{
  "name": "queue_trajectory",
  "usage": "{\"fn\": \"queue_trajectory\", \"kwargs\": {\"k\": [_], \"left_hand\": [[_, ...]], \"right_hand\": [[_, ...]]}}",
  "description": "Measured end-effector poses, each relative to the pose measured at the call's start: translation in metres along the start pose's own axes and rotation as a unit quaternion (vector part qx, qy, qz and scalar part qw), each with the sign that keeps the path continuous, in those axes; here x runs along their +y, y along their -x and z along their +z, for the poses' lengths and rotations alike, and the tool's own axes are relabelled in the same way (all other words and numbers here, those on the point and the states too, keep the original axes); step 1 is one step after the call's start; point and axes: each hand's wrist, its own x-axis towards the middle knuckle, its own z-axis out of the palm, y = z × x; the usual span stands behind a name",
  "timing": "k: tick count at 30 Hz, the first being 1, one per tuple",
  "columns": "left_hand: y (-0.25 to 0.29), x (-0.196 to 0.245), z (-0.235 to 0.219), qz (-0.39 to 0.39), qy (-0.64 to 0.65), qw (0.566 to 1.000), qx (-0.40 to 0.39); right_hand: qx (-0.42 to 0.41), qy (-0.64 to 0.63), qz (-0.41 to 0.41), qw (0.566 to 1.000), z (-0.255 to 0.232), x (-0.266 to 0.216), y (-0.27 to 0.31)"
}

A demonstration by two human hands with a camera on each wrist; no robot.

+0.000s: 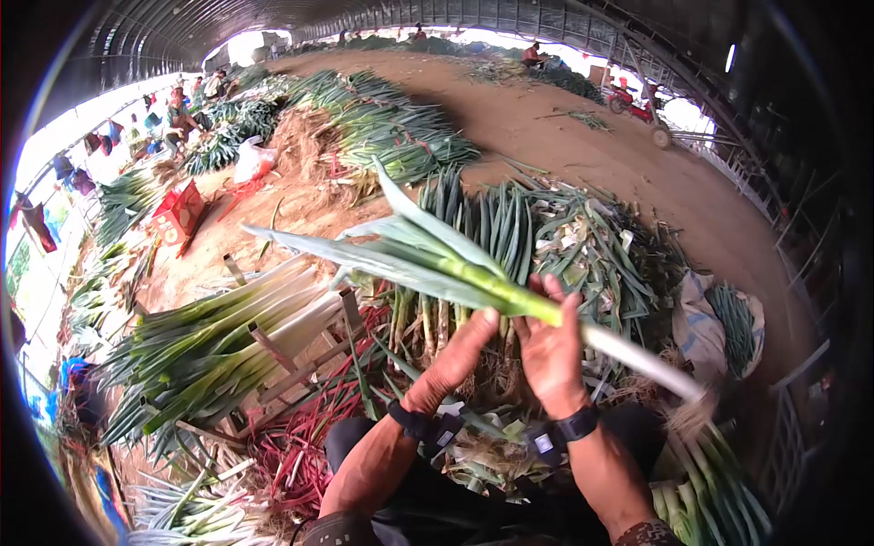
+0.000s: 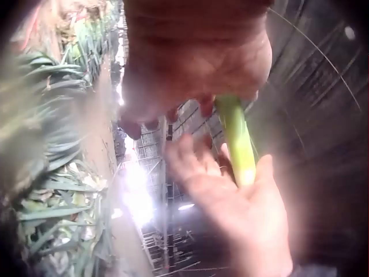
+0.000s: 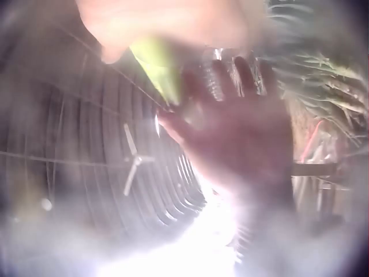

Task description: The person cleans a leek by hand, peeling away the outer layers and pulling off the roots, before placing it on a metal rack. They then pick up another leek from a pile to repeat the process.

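From my remote station, I record brown dirt ground (image 1: 537, 136) bearing a long pile of leeks (image 1: 391, 123), a red box (image 1: 179, 211), a pale plastic bag (image 1: 255, 160), a heap of loose leaves (image 1: 592, 250), tangled red strips (image 1: 296, 455) and a white sack (image 1: 694, 318). I also note a wooden rack (image 1: 271, 347), its slats upright or slanted, carrying a stack of leeks (image 1: 205, 332) laid lengthwise.

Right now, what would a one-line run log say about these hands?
Left hand: thumb against stalk | Right hand: holds stalk between thumb and fingers | Leafy end: person's left | Rooted end: person's right
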Motion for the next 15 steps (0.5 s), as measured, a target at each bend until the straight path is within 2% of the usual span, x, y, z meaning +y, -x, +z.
{"fn": "queue_trajectory", "kwargs": {"k": [1, 3, 4, 6, 7, 9, 11, 12, 13, 15], "left_hand": [[0.008, 0.015, 0.005, -0.024, -0.136, 0.989, -0.058], [0.009, 0.016, 0.003, -0.173, -0.055, 0.976, -0.119], [0.009, 0.021, 0.005, -0.149, -0.001, 0.976, -0.155], [0.011, 0.032, 0.002, -0.081, 0.059, 0.982, -0.159], [0.011, 0.033, 0.000, -0.038, 0.098, 0.983, -0.151], [0.011, 0.028, -0.009, 0.035, 0.158, 0.984, -0.073], [0.003, 0.025, -0.011, 0.069, 0.031, 0.996, 0.037], [0.002, 0.030, -0.007, 0.082, -0.096, 0.992, 0.022], [0.001, 0.024, -0.008, 0.103, -0.238, 0.966, 0.001], [0.004, 0.011, -0.006, 0.046, -0.342, 0.937, -0.064]], "right_hand": [[0.002, -0.062, -0.002, 0.998, -0.004, -0.017, -0.008], [0.045, -0.092, -0.028, 0.994, -0.009, -0.047, -0.020], [0.039, -0.082, -0.050, 0.995, -0.016, -0.057, -0.027], [0.035, -0.054, -0.056, 0.996, -0.026, -0.075, -0.029], [0.033, -0.042, -0.057, 0.997, -0.032, -0.080, -0.029], [0.052, -0.026, -0.035, 0.998, -0.035, -0.086, -0.025], [0.077, 0.003, -0.019, 0.997, -0.029, -0.088, -0.020], [0.062, 0.006, -0.006, 0.998, -0.030, -0.088, -0.020], [0.046, 0.011, 0.007, 0.999, -0.028, -0.089, -0.020], [0.029, -0.005, 0.027, 0.999, -0.022, -0.089, -0.019]]}}
